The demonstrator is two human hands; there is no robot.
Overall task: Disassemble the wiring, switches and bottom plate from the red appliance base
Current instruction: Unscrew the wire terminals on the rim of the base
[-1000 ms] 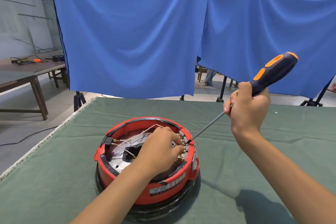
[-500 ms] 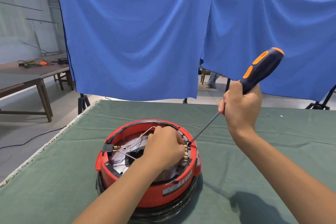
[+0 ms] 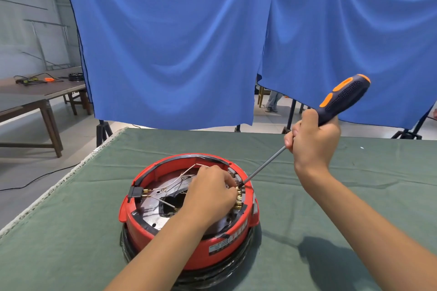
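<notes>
Left hand [image 3: 211, 192] curled low; right hand [image 3: 313, 139] fisted, raised.

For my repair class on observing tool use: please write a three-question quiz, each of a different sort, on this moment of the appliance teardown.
1. True or false: the right hand grips the screwdriver by its handle.
2. Where is the screwdriver's tip? A) on the green cloth B) at the brass terminals inside the red base C) in the air
3. Fill in: the left hand rests inside the red ____.

Key: 1 true; 2 B; 3 base.
</notes>
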